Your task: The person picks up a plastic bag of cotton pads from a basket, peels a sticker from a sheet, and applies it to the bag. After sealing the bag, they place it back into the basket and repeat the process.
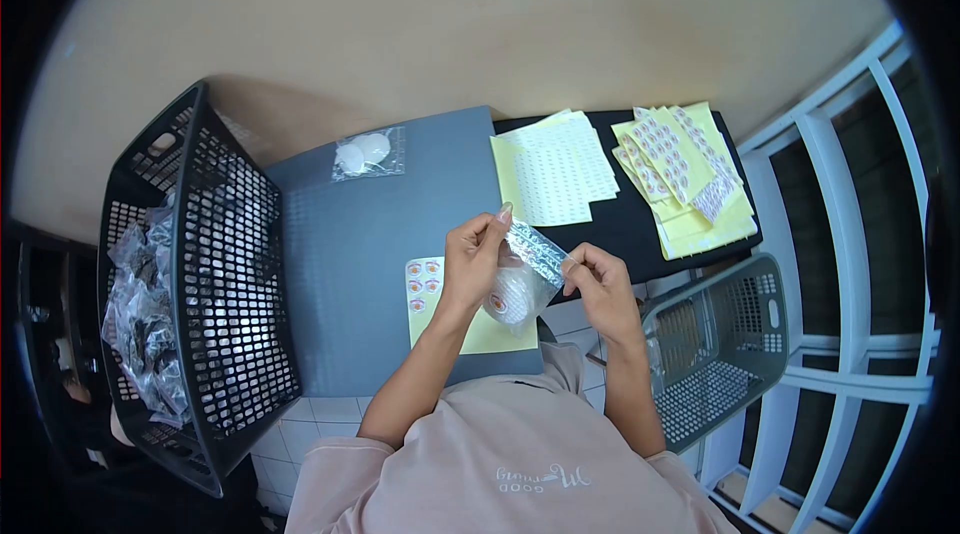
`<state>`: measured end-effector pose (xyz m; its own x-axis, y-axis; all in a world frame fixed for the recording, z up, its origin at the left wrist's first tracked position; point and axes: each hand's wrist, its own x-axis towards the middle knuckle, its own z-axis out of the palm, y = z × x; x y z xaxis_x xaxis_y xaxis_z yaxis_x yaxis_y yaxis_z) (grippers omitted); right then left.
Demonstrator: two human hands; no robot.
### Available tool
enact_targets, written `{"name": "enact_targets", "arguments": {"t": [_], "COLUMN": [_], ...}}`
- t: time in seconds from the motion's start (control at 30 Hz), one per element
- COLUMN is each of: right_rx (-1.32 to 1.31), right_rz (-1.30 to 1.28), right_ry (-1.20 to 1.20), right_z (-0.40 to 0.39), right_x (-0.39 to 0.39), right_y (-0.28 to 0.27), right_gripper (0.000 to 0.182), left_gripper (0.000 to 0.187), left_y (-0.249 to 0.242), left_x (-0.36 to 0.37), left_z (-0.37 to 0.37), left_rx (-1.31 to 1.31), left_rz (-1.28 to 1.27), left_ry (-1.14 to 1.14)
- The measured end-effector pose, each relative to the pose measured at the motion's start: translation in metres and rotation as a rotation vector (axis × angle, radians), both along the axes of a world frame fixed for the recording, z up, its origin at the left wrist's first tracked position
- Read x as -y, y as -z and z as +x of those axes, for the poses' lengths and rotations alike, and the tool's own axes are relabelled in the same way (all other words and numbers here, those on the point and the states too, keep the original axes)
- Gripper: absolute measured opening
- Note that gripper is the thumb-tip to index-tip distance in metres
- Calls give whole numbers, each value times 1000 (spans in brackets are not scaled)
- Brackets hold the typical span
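A clear plastic bag (528, 286) with white round items inside hangs between my two hands, above the table's front edge. My left hand (478, 256) pinches the bag's upper left corner. The upper right corner is pinched by my right hand (598, 284). A round orange-and-white sticker (499, 302) shows on the bag's lower left part. Beneath my left forearm lies a yellow sheet (458, 337) with a few round stickers left at its upper left; my arm and the bag hide part of it.
A dark basket (225, 304) of plastic-wrapped items stands at the left. Another bag (369, 154) lies on the grey table (340, 264). Sticker sheets (555, 169) and a sheet pile (690, 179) are at the back right. A grey basket (745, 334) sits lower right.
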<state>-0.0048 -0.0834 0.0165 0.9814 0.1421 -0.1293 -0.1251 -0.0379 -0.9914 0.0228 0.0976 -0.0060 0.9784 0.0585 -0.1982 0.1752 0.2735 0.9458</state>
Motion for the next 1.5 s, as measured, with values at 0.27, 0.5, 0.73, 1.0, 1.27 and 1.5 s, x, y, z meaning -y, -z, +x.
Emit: {"name": "enact_targets", "arguments": {"t": [0.27, 0.5, 0.73, 1.0, 1.27, 1.5], "right_rx": [-69, -174, -224, -250, -623, -928], "right_rz": [221, 470, 492, 139, -441, -460], "right_ry": [318, 612, 609, 461, 1182, 962], "right_z": [-19, -46, -80, -132, -255, -331], "right_x": [29, 60, 89, 150, 376, 392], "right_y": [21, 45, 65, 113, 281, 427], "right_gripper": [18, 15, 20, 29, 70, 69], "left_gripper": [32, 24, 21, 46, 44, 41], "left_y": [-3, 18, 44, 58, 79, 76], "left_x": [34, 74, 101, 167, 203, 223], "left_z": [-8, -19, -43, -64, -87, -112], "left_rx": [-213, -276, -194, -186, -337, -351], "left_rz": [-115, -244, -52, 87, 340, 508], "left_ry": [219, 438, 524, 571, 602, 548]}}
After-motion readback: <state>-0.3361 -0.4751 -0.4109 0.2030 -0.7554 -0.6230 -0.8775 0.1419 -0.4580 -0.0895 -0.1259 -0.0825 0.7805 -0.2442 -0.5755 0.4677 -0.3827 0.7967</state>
